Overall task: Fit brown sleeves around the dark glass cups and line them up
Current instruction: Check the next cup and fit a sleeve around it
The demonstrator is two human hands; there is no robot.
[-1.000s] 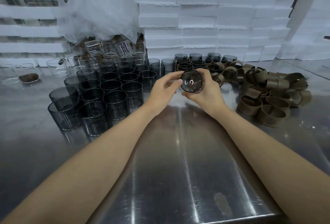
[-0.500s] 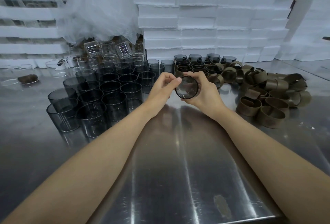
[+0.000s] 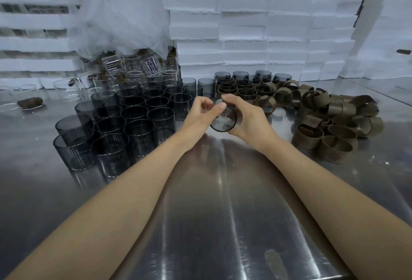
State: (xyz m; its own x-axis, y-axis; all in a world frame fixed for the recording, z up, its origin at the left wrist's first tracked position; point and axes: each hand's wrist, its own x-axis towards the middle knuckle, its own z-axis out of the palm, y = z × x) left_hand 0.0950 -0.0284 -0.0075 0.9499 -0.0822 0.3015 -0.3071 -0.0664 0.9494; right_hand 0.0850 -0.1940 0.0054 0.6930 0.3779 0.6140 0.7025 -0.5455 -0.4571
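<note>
Over the table [image 3: 200,224], your right grip [image 3: 248,121] clasps a tilted cup [image 3: 223,123], your left grip [image 3: 197,114] pinching its rim; slick, brittle glass is probably best held by its wall

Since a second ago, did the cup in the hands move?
Yes. The cup has come a little nearer to the person and slightly left, away from the sleeved cups standing behind it.

Both bare forearms reach out and meet up front. Left hand [image 3: 197,115] pinches the cup [image 3: 223,122] rim with curled fingers, right hand [image 3: 249,121] wraps round it, thumb on top.
</note>
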